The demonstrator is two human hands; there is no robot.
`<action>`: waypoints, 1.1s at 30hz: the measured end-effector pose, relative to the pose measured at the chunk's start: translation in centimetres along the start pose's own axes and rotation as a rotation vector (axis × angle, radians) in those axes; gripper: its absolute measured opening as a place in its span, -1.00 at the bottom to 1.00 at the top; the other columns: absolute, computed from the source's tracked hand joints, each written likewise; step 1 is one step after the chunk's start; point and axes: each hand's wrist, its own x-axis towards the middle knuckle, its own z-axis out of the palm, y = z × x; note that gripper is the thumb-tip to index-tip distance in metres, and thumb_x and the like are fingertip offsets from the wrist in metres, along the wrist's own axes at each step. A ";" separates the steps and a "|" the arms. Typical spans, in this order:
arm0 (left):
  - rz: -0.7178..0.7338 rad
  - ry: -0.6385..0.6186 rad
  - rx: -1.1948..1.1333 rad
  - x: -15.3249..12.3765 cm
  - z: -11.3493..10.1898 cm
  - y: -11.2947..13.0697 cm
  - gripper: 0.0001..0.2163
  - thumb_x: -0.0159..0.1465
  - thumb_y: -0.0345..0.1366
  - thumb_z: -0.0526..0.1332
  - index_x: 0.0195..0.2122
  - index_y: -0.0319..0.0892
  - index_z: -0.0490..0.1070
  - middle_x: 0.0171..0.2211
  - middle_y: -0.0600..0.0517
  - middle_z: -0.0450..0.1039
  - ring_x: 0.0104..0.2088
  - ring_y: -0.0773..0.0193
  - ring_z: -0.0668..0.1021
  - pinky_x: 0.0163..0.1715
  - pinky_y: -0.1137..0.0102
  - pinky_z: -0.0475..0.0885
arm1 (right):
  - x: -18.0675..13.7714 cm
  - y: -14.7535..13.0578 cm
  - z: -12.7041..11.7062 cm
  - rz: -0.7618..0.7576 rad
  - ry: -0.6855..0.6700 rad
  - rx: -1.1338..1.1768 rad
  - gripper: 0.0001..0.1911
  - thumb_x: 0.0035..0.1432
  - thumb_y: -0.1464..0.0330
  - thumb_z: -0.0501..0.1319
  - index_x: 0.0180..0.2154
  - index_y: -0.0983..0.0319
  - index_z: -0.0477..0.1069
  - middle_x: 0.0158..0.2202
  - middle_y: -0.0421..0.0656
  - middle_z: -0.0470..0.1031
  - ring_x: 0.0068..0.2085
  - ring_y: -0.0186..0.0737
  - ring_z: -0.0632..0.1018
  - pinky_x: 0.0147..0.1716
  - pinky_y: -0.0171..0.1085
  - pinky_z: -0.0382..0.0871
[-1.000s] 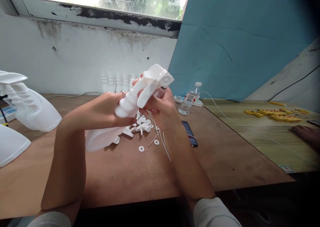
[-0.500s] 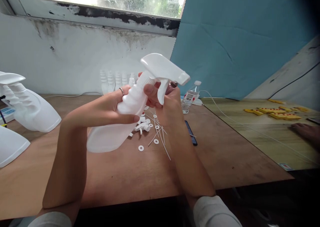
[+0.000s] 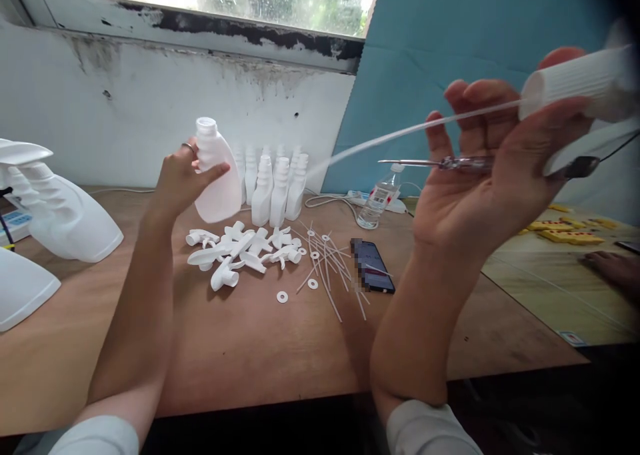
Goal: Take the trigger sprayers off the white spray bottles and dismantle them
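Left hand grips an uncapped white plastic bottle, right hand a clear-handled screwdriver and ribbed white spray head, white tube fitted; white plastic trigger tops lie loose.

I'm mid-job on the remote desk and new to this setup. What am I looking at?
There's no machine here: these are a person's two bare hands, seen from a head-worn camera looking forward and down. The left hand holds a white bottle with its neck open. The right hand holds a white ribbed collar with a thin tube sticking out, plus what looks like a screwdriver. On the brown table lie loose spray heads, thin tubes, flat rings and a phone. Behind stand more white bottles and a clear bottle. At far right is another person's hand, near yellow pieces.
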 end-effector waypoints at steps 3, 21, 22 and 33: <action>0.006 0.195 -0.110 0.9 2.6 -2.7 -0.68 0.13 -0.14 0.36 -0.14 -0.09 0.35 -0.17 -0.01 0.51 -0.18 0.12 0.56 -0.15 0.30 0.49 | 0.1 -0.1 -0.1 0.022 -0.023 0.047 -0.65 0.38 0.33 0.01 -0.18 -0.03 0.58 -0.29 -0.25 0.46 -0.13 -0.36 0.57 0.09 -0.14 0.35; -0.288 -0.139 -0.030 -0.5 10.4 -10.6 -0.39 0.04 -0.46 0.23 0.15 -0.18 0.15 0.10 -0.18 0.35 0.09 0.02 0.46 0.11 0.17 0.34 | 0.6 1.4 0.7 0.237 0.345 -0.021 -0.58 0.39 0.27 0.01 -0.45 0.24 0.48 -0.57 -0.30 -0.03 -0.56 -0.43 0.09 -0.56 -0.36 0.10; -0.297 -0.135 -0.022 -0.6 10.4 -10.7 -0.44 0.05 -0.45 0.23 0.12 -0.19 0.19 0.09 -0.19 0.35 0.09 0.00 0.45 0.13 0.15 0.32 | 0.6 1.5 0.8 0.215 0.360 -0.038 -0.59 0.38 0.28 0.02 -0.46 0.22 0.48 -0.57 -0.29 -0.01 -0.56 -0.42 0.10 -0.56 -0.34 0.10; -0.164 0.072 -0.070 0.2 7.7 -5.7 -0.55 0.15 -0.31 0.29 0.07 -0.19 0.28 0.14 -0.18 0.34 0.03 0.07 0.50 0.05 0.22 0.41 | -0.8 2.8 2.3 0.217 0.196 -0.130 -0.82 0.17 0.24 0.22 -0.44 0.15 0.35 -0.34 -0.18 0.40 -0.47 -0.31 0.28 -0.43 -0.24 0.17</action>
